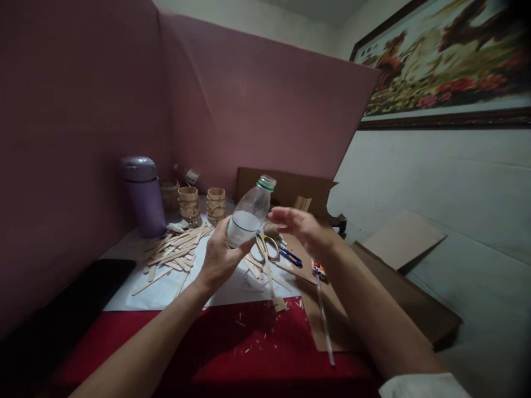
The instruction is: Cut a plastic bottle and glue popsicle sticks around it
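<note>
My left hand is closed around the lower part of a clear plastic bottle with a green neck ring and no cap, held tilted above the table. My right hand hovers just right of the bottle with its fingers loosely stretched toward it, holding nothing I can see. Yellow-handled scissors lie on the table under the hands. A heap of wooden craft sticks lies on white paper to the left.
A purple flask stands at the back left, with small stick-built cups beside it. A blue-handled tool, a long thin rod and brown cardboard lie on the right. Red cloth covers the near table. Pink boards wall off the back.
</note>
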The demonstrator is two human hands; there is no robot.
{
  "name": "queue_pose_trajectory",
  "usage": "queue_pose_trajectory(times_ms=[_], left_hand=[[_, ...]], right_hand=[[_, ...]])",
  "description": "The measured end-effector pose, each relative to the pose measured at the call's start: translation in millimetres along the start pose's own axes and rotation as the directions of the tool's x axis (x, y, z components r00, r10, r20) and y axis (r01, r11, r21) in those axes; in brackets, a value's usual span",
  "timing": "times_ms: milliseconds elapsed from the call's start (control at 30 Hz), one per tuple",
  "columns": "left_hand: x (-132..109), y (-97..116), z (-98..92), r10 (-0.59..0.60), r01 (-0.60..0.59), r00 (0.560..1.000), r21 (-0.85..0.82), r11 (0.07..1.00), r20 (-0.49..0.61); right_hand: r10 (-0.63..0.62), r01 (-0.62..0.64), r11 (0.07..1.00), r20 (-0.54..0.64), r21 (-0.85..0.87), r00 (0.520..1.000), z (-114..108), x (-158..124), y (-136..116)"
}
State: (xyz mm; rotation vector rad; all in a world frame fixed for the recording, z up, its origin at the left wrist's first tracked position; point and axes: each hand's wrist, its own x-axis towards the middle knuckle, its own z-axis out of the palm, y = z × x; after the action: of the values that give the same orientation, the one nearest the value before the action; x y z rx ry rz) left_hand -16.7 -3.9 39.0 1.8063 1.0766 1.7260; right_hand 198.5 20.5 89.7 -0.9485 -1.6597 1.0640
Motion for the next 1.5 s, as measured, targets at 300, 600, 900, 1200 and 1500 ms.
queue_pose_trajectory(times_ms=[300,600,900,1200,1500], left_hand=[[-4.9,-7.3,9.3,-0.286,0.430,0.901,-0.593,0.681,0.325],[-8.2,-7.2,12.2,-0.305,0.418,0.907,-0.517,0.747,0.291],[-5.9,-3.4,11.8,-0.406,0.517,0.852,-0.653,0.554,0.331],[-3.6,-1.9,8.6,-0.453,0.560,0.819,-0.665,0.495,0.352],[-4.4,-4.1,10.9,-0.391,0.464,0.881,-0.641,0.611,0.265]], right_hand=[[-0.142,0.141,0.989,-0.024,-0.048,0.990,80.5,-30.9,38.7],[-0.048,0.051,0.998,-0.119,0.026,0.992,71.3,-39.2,43.7],[-0.060,0.065,0.989,-0.040,0.132,0.997,76.5,-39.0,47.8],[-0.043,0.033,0.973,0.040,0.229,0.998,76.6,-39.4,51.3],[-0.093,0.102,0.987,-0.076,0.124,0.993,77.9,-42.1,52.7]])
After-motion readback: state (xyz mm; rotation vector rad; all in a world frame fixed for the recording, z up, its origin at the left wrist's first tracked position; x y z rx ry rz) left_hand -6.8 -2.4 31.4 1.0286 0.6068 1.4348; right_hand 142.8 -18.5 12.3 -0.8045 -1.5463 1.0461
